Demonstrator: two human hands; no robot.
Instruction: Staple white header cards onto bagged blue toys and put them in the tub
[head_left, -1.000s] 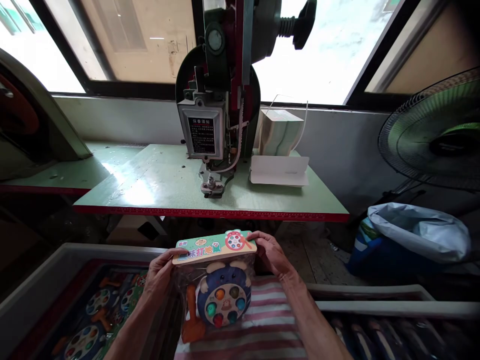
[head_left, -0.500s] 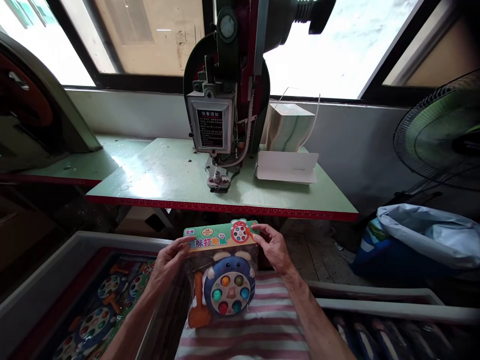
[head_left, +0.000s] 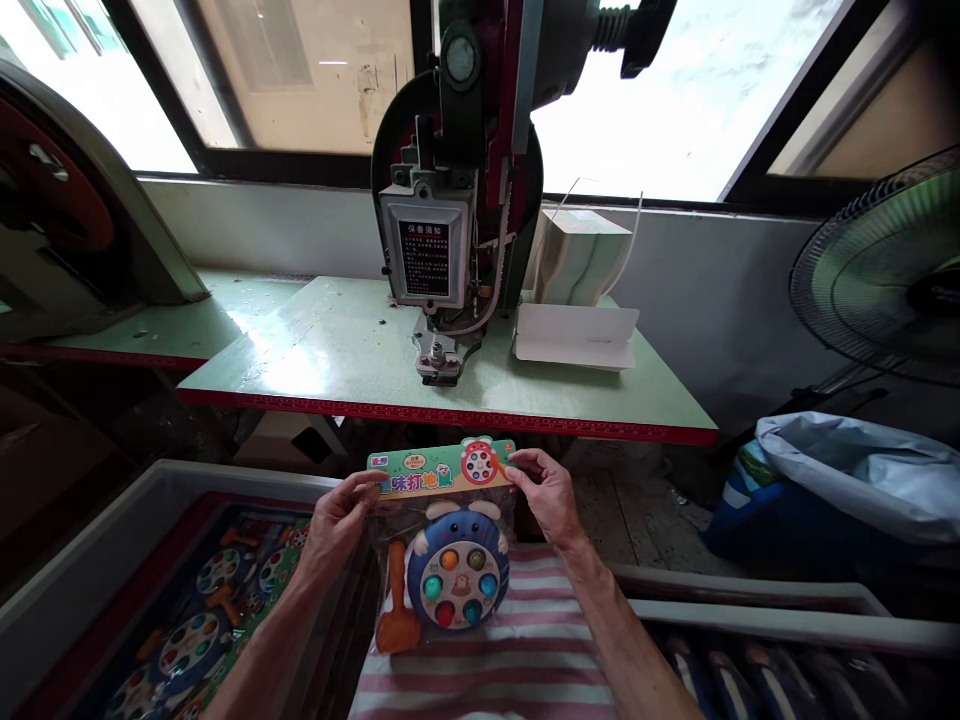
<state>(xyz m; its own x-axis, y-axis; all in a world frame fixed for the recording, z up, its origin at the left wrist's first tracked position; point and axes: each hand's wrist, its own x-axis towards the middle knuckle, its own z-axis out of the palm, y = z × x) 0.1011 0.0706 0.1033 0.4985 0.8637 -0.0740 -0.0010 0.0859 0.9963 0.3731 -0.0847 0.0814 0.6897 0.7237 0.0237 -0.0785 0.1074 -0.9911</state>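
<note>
The left grip [head_left: 337, 518] and right grip [head_left: 552, 500] are pinched on opposite ends of the card [head_left: 427, 472]; the bagged toy [head_left: 460, 575] hangs below, between them, over striped cloth [head_left: 555, 640]. Beyond, a machine [head_left: 426, 255] stands at the green surface [head_left: 341, 350], before a window [head_left: 315, 80]; a fan [head_left: 877, 270] is at right.

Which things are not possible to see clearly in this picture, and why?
In the head view:
- Header card: first title character partly covered by the left hand.
- Black label: fine print too small.
- Fan: right part cut off by picture edge.
- Right crate: contents too dark, cut off below.
</note>
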